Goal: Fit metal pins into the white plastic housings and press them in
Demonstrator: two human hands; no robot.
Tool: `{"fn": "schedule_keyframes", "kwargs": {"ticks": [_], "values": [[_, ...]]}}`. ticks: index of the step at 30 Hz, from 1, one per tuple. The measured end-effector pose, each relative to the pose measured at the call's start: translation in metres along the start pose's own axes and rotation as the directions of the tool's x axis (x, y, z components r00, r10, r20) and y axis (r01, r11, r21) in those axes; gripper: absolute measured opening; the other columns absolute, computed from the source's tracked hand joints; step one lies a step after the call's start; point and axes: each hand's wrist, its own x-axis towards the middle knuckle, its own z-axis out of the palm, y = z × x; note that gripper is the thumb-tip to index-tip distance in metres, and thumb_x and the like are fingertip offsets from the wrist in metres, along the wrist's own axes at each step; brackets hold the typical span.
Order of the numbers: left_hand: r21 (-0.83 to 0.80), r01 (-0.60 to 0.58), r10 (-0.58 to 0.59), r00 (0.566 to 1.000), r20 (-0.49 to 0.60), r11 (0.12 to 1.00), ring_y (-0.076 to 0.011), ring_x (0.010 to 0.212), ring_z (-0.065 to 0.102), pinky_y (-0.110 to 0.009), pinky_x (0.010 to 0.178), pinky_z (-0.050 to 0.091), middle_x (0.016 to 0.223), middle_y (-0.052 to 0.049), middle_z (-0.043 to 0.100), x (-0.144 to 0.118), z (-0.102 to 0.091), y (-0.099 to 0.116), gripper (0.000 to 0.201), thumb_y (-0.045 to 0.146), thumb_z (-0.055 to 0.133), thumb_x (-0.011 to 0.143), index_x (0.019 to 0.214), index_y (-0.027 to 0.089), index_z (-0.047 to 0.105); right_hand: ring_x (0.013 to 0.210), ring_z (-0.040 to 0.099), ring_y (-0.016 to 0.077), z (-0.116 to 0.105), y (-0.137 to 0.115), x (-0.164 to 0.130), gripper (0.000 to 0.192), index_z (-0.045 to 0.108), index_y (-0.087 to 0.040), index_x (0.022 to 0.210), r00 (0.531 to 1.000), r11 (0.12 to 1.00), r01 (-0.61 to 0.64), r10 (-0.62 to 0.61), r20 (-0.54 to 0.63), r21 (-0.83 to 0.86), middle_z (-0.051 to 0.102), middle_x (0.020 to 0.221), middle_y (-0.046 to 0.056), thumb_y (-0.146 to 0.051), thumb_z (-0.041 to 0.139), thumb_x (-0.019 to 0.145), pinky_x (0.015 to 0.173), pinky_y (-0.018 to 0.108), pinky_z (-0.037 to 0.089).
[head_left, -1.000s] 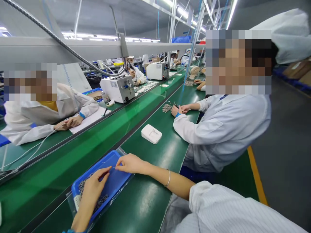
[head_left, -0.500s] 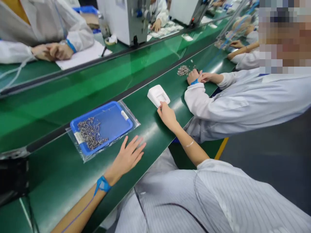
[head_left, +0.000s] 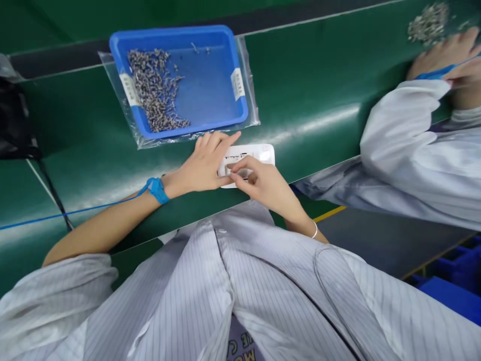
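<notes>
A white plastic housing [head_left: 266, 154] with a recessed compartment lies at the bench's front edge. My left hand [head_left: 205, 163] straddles its left end, thumb along the front and index finger stretched past the back edge, holding it. Over the compartment my right hand [head_left: 268, 186] is closed, thumb and index fingertips pinched near the left thumb. Whatever sits between those fingertips is too small or hidden to make out. Behind my left hand stands a blue tray [head_left: 210, 120], with a heap of small metal parts [head_left: 156, 93] in its left half.
The tray rests on a clear plastic bag [head_left: 252, 108]. At the right, a co-worker's hands [head_left: 439, 57] are beside another pile of small metal parts [head_left: 428, 22]. A dark object [head_left: 15, 120] and cables lie at the left. A blue cord runs from my left wristband [head_left: 157, 190].
My right hand has brought the white housing leftward and nearer to me. My left hand has gone from spread over the bench to the housing's left end. The view has turned downward.
</notes>
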Motion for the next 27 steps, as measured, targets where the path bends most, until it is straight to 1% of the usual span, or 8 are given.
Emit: {"fn": "schedule_keyframes", "kwargs": {"ticks": [2,5,7,9,12,16,23,27], "values": [[0.006,-0.019,0.019,1.000,0.005,1.000,-0.0384,0.124,0.050,-0.060,0.104,0.040,0.135,-0.020,0.052,0.001,-0.002,-0.002,0.075,0.061,0.055,0.091,0.149,0.015,0.042,0.064,0.056,0.0078,0.000,0.001,0.002,0.011,0.060,-0.020,0.096,0.999,0.997,0.037,-0.036,0.015,-0.071,0.069,0.089,-0.003,-0.031,0.057,0.094,0.065,0.023,0.039],[-0.018,-0.078,0.079,0.996,0.034,0.997,-0.0381,0.147,0.032,-0.060,0.120,0.025,0.148,-0.019,0.045,0.003,-0.001,-0.002,0.071,0.058,0.052,0.094,0.149,0.014,0.038,0.070,0.056,0.0100,0.003,0.001,0.005,0.008,0.063,-0.018,0.090,0.993,0.957,0.088,-0.108,-0.057,-0.277,0.066,0.088,0.000,-0.023,0.057,0.091,0.067,0.025,0.039],[-0.063,-0.087,0.092,0.993,0.079,0.994,-0.0369,0.153,0.022,-0.060,0.125,0.015,0.154,-0.018,0.041,0.005,-0.001,-0.003,0.076,0.060,0.053,0.094,0.151,0.014,0.033,0.073,0.056,0.0115,0.007,0.002,0.010,0.010,0.065,-0.016,0.088,0.984,0.902,0.054,-0.122,-0.131,-0.428,0.065,0.089,0.003,-0.021,0.056,0.091,0.065,0.026,0.037],[-0.108,-0.084,0.097,0.988,0.122,0.991,-0.0366,0.154,0.021,-0.061,0.127,0.012,0.155,-0.018,0.040,0.006,-0.002,-0.004,0.077,0.062,0.052,0.094,0.152,0.015,0.031,0.071,0.055,0.0119,0.011,0.003,0.015,0.014,0.066,-0.016,0.087,0.976,0.844,0.000,-0.117,-0.185,-0.537,0.064,0.088,0.003,-0.023,0.055,0.092,0.061,0.026,0.032],[-0.146,-0.084,0.107,0.982,0.155,0.986,-0.0364,0.154,0.021,-0.061,0.127,0.010,0.157,-0.019,0.039,0.006,-0.003,-0.004,0.073,0.059,0.048,0.097,0.152,0.014,0.031,0.067,0.053,0.0110,0.017,0.004,0.020,0.020,0.066,-0.017,0.087,0.974,0.772,-0.035,-0.116,-0.194,-0.635,0.066,0.089,0.002,-0.030,0.053,0.096,0.056,0.027,0.026],[-0.164,-0.068,0.092,0.985,0.145,0.984,-0.0362,0.153,0.023,-0.061,0.127,0.010,0.158,-0.019,0.037,0.005,-0.002,-0.003,0.070,0.052,0.045,0.100,0.154,0.011,0.028,0.068,0.056,0.0114,0.021,0.007,0.018,0.028,0.068,-0.016,0.090,0.970,0.735,-0.064,-0.112,-0.214,-0.675,0.068,0.091,0.003,-0.035,0.050,0.100,0.056,0.028,0.024],[-0.196,-0.065,0.087,0.990,0.109,0.978,-0.0367,0.153,0.023,-0.061,0.127,0.010,0.160,-0.017,0.035,0.006,0.001,-0.001,0.072,0.045,0.051,0.094,0.154,0.012,0.029,0.071,0.057,0.0118,0.024,0.008,0.017,0.033,0.069,-0.016,0.095,0.968,0.735,-0.077,-0.107,-0.227,-0.674,0.068,0.091,0.003,-0.037,0.045,0.102,0.058,0.027,0.028],[-0.203,-0.044,0.068,0.992,0.109,0.978,-0.0378,0.154,0.022,-0.062,0.127,0.010,0.160,-0.015,0.034,0.007,0.000,-0.002,0.071,0.046,0.052,0.093,0.153,0.013,0.032,0.073,0.058,0.0140,0.023,0.000,0.015,0.035,0.069,-0.015,0.099,0.979,0.745,-0.075,-0.073,-0.193,-0.663,0.067,0.094,0.007,-0.036,0.040,0.103,0.058,0.028,0.029]]}}
